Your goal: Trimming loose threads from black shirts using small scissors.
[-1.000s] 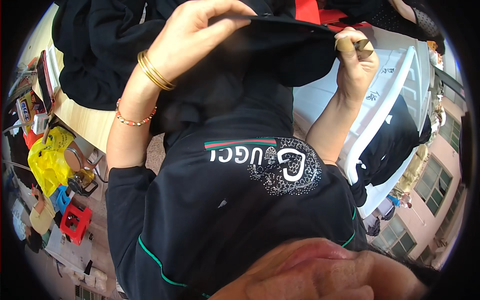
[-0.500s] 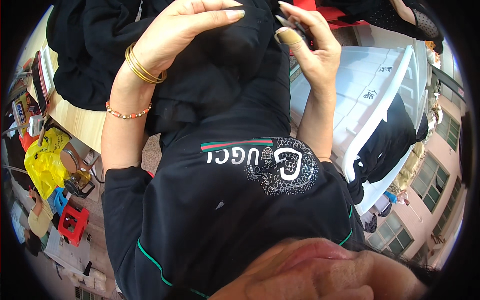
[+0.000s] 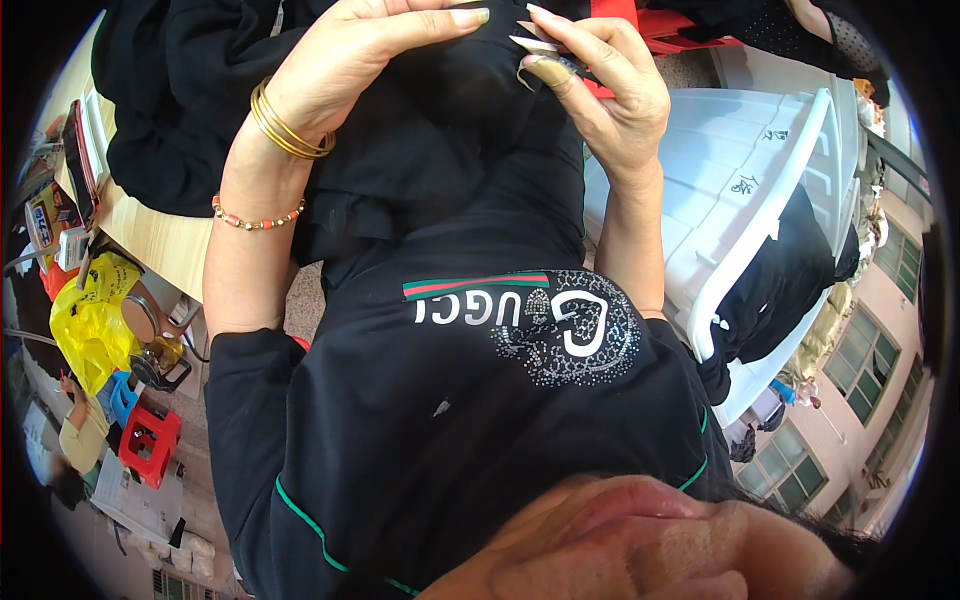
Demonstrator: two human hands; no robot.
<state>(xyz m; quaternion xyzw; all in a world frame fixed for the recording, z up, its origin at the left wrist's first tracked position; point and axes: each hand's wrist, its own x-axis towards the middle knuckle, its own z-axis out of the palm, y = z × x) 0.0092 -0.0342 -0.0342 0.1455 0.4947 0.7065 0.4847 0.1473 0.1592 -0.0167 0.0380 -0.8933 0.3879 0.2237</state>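
Observation:
Black cloth (image 3: 440, 110) lies bunched across my lap and over the table edge. My left hand (image 3: 350, 55) is closed on its upper part, thumb on top and the other fingers partly cut off by the frame. My right hand (image 3: 615, 90) grips a small pair of thread snips (image 3: 538, 45), whose pointed blades aim left at the cloth, a short way from my left thumb. A tan wrap (image 3: 550, 70) covers my right thumb. The snips' handle is mostly hidden in my palm.
A pale wooden table (image 3: 160, 240) is on the left. To my right stands a large white plastic bin (image 3: 740, 270) with black fabric (image 3: 775, 290) in it. Further left are a yellow bag (image 3: 95, 325) and a red stool (image 3: 150, 445). Another person's arm (image 3: 808, 18) shows at top right.
My right hand has moved left with the snips, bringing the blades nearer my left thumb and the cloth. My left hand keeps its hold, shifting only slightly.

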